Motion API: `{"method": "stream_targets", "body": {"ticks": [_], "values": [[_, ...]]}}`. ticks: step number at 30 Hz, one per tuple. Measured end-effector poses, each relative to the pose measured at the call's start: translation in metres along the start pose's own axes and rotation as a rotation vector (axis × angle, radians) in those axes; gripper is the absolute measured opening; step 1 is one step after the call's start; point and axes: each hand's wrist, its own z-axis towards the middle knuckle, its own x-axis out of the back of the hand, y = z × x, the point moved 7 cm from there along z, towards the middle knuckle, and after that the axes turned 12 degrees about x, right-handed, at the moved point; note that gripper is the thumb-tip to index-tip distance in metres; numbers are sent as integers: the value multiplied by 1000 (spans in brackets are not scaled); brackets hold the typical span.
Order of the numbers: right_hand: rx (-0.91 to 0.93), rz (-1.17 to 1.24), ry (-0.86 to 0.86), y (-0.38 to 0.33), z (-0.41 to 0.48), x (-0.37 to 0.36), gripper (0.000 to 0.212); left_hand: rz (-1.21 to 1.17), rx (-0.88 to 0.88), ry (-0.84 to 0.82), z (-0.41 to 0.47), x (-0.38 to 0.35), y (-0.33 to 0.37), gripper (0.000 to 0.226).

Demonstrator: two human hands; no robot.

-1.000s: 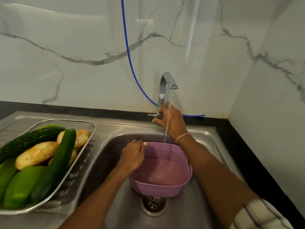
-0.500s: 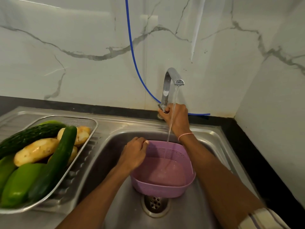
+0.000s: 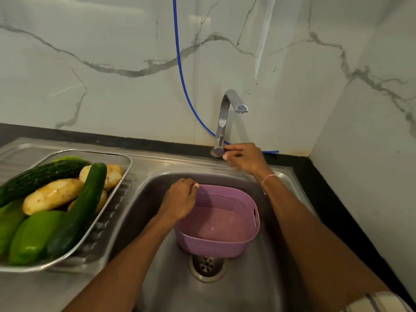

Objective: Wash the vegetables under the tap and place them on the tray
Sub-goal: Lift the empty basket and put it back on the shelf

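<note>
The left hand (image 3: 180, 201) is gripping the pink strainer basket (image 3: 225, 242) — vegetables (image 3: 53, 195) are lying leftward; right hand (image 3: 245, 157) by the tap (image 3: 222, 118), grip unclear.

The right hand (image 3: 245, 158) is blurry at the foot of the tap (image 3: 224, 118), so I cannot tell if it holds anything there. The left hand (image 3: 180, 199) curls over the rim of the purple basket (image 3: 225, 244), with most fingertips tucked out of sight. The basket covers the top of the drain (image 3: 207, 266). The tray (image 3: 126, 163) and the light green vegetables (image 3: 31, 235) run off the left edge. A potato (image 3: 51, 195) lies partly under the cucumber (image 3: 78, 210). The blue hose (image 3: 180, 64) leaves at the top. The striped sleeve (image 3: 378, 304) is cut off at the bottom.
</note>
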Motion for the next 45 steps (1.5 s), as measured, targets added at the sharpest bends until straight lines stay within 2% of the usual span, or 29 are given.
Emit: {"method": "stream_targets", "body": {"ticks": [1,4,6,7,9,13,16,18,20,23,30,37,40,45], "values": [[-15,-82,-45,3,-9,6,30,4,0,3,0,2,0,29],[-150,-322,-89,22,-44,21,7,12,20,58,-2,12,-1,22],[-267,-504,-185,39,-72,17,4,76,104,87,-5,18,-9,26],[-341,-538,-242,49,-86,11,12,147,159,84,-7,21,-14,30],[-472,-483,-298,69,-111,-1,20,272,281,23,-10,23,-25,36],[-509,-433,-126,100,-127,0,8,255,398,-110,-16,23,-39,37],[-567,-220,-29,112,-138,0,9,163,450,-142,-13,20,-53,26],[-604,-109,-14,111,-143,0,9,103,477,-177,-15,20,-55,10],[-599,-85,-51,111,-143,-1,12,76,492,-202,-18,20,-53,3],[-567,-131,-127,112,-144,-7,11,84,485,-204,-19,18,-52,5],[-551,-146,-285,101,-150,-19,23,276,444,-113,-14,27,-54,11],[-492,-211,-205,93,-139,-7,12,253,334,11,-8,34,-41,20],[-503,-245,-198,95,-139,6,11,245,306,-18,-10,26,-30,21],[-520,-291,-296,92,-147,8,15,272,324,-80,-14,16,-32,18]]}}
